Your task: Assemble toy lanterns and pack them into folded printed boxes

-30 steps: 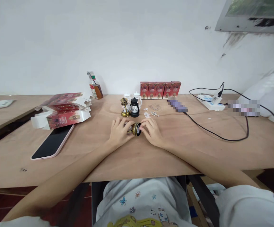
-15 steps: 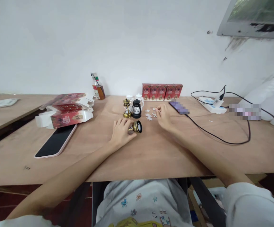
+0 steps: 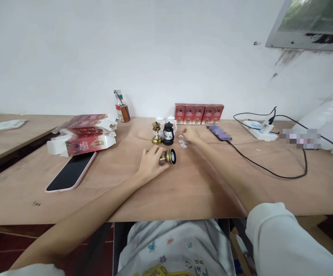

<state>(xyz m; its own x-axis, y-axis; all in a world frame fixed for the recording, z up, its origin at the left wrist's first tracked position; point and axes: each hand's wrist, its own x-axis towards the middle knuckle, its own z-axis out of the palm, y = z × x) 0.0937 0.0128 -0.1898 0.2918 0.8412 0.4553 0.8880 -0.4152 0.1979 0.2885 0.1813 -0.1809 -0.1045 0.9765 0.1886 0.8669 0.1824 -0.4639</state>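
Note:
My left hand [image 3: 152, 164] is closed around a small gold lantern [image 3: 170, 156] tipped on its side, its dark round base facing right. My right hand [image 3: 191, 135] is over the small white pieces [image 3: 183, 143], with its fingers curled together; whatever may be between the fingertips is hidden. Beyond my left hand, another gold lantern [image 3: 156, 134] and a black lantern [image 3: 168, 135] stand upright side by side. Partly hidden behind them are two white lanterns [image 3: 171, 119].
Red boxes [image 3: 194, 114] line the wall. Opened red cartons [image 3: 90, 143] lie at left by a phone [image 3: 70, 174]; a bottle [image 3: 122, 112] stands behind. At right are another phone [image 3: 219, 132], a power strip [image 3: 260, 131] and a looping black cable [image 3: 270, 173].
My right hand has moved left and slightly away from me, over the white pieces. The left hand keeps its hold on the tipped lantern. The whole view has shifted slightly.

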